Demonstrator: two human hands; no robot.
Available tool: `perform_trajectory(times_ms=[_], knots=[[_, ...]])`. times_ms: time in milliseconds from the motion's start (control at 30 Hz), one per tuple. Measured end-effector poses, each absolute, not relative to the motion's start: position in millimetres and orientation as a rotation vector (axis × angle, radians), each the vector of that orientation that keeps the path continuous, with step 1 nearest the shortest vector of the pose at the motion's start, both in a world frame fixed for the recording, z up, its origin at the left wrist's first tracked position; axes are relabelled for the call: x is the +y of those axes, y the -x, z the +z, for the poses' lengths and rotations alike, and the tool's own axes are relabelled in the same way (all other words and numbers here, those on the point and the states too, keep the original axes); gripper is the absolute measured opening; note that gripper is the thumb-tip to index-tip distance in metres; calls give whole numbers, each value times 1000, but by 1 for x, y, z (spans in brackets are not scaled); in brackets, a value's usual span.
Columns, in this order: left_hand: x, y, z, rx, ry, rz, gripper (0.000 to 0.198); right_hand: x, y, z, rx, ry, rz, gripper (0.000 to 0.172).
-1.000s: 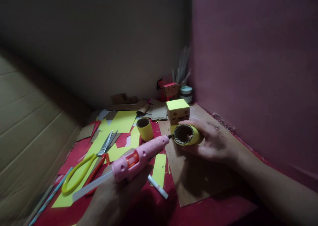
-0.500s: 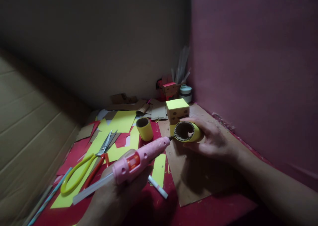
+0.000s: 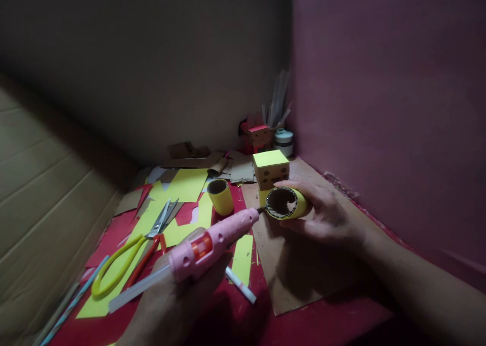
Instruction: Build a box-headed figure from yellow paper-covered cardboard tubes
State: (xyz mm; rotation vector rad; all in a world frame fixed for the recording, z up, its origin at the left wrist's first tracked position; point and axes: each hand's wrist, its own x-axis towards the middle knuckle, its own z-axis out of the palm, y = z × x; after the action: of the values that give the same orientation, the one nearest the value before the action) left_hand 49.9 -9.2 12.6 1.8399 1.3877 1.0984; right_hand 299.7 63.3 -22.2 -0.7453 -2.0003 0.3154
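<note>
My left hand (image 3: 178,300) grips a pink glue gun (image 3: 212,239) with a clear glue stick poking out behind. Its nozzle touches the left rim of a yellow-wrapped cardboard tube (image 3: 285,203). My right hand (image 3: 326,217) is wrapped round that tube and holds it on its side, open end toward me, just above a brown cardboard sheet (image 3: 299,270).
A second yellow tube (image 3: 220,196) stands upright to the left. A yellow-topped cardboard box (image 3: 271,168) sits behind. Yellow-handled scissors (image 3: 127,255) and red-handled ones lie on yellow paper scraps. A white pen (image 3: 241,285) lies nearby. Walls close in behind and on the right.
Almost nothing has moved. The tube and the glue gun's nozzle have shifted very slightly upward and stay in contact.
</note>
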Motion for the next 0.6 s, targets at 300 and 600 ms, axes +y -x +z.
perform_trajectory(times_ms=[300, 600], knots=[[-11, -46, 14, 1370, -1778, 1015, 42, 62, -298, -18, -2017, 700, 302, 50], [-12, -51, 14, 1299, -1818, 1091, 36, 63, -299, -20, -1984, 718, 237, 50]])
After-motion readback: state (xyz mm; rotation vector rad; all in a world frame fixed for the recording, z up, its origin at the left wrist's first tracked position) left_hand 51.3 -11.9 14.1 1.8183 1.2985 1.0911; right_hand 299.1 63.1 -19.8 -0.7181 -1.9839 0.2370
